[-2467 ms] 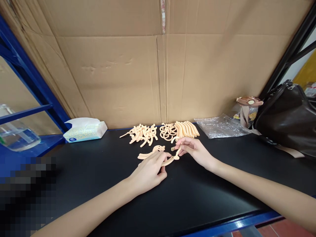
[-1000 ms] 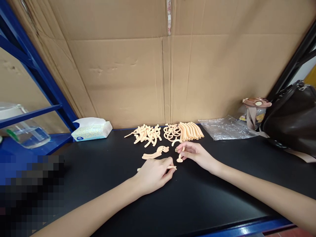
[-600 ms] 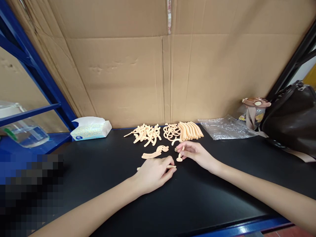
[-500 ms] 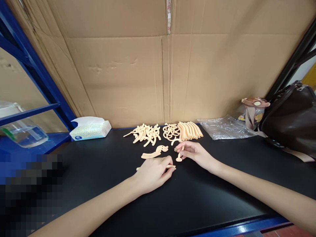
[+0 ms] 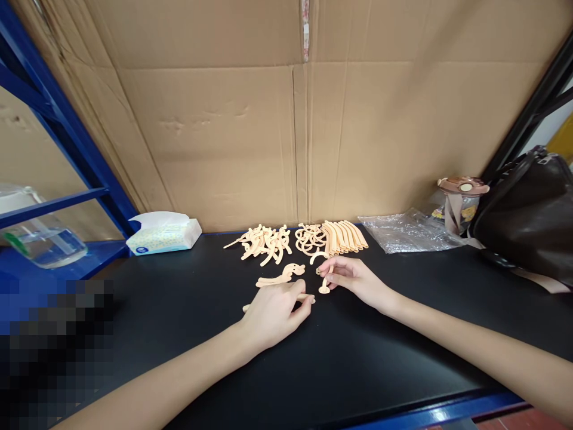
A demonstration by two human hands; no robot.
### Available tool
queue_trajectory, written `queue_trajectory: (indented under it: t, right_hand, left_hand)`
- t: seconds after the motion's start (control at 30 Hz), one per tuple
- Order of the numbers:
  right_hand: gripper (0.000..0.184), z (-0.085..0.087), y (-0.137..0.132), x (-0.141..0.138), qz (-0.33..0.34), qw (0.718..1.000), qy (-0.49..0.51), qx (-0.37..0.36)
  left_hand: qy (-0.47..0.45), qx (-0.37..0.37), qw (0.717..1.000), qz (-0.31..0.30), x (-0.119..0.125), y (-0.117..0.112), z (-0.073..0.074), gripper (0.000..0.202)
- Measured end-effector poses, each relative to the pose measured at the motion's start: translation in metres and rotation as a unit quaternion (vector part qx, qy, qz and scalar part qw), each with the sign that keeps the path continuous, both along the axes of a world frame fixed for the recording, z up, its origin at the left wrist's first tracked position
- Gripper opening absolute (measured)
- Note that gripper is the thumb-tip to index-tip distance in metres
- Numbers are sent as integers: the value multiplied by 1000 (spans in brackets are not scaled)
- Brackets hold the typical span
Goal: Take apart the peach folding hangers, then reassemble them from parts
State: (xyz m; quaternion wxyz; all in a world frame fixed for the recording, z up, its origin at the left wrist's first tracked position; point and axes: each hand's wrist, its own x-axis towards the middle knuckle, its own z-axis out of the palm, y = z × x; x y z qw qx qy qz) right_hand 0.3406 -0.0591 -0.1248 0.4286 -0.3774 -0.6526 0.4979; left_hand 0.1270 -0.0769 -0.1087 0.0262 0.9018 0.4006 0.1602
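My left hand (image 5: 280,310) is closed round a slim beige strip (image 5: 307,297) low over the black table; one end shows at the thumb, the other past the back of the hand, and the middle is hidden. Between the thumb and fingers of my right hand (image 5: 347,273) is a small curved beige piece (image 5: 326,288) with a rounded, wider lower end. Just behind my left hand lie wavy beige pieces (image 5: 280,276) resting against one another. A short curved piece (image 5: 319,257) lies beyond my right fingertips.
At the back of the black table (image 5: 358,352) are a loose beige heap (image 5: 266,242), looped pieces (image 5: 310,239) and a row of curved strips (image 5: 344,237). A tissue pack (image 5: 165,234) stands left. Clear plastic (image 5: 407,232), a bottle (image 5: 461,206) and a dark bag (image 5: 528,209) are right.
My left hand has shifted slightly left with the slim strip, and its thumb and forefinger look a little further apart. My right hand and its curved piece have barely moved.
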Motion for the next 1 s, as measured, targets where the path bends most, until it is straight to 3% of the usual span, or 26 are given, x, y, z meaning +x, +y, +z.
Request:
queue_trajectory:
  t: [0.37, 0.87, 1.0]
  right_hand:
    - [27, 2, -2, -1, -6, 1000, 9, -11]
    - [27, 10, -8, -1, -11, 996, 60, -57]
    - [26, 10, -8, 0, -15, 995, 86, -56]
  left_hand:
    - [-38, 38, 998, -16, 0, 0, 3, 19]
    - [-5, 17, 999, -47, -2, 1, 3, 11]
    - [-8, 5, 1000, -29, -1, -1, 4, 13]
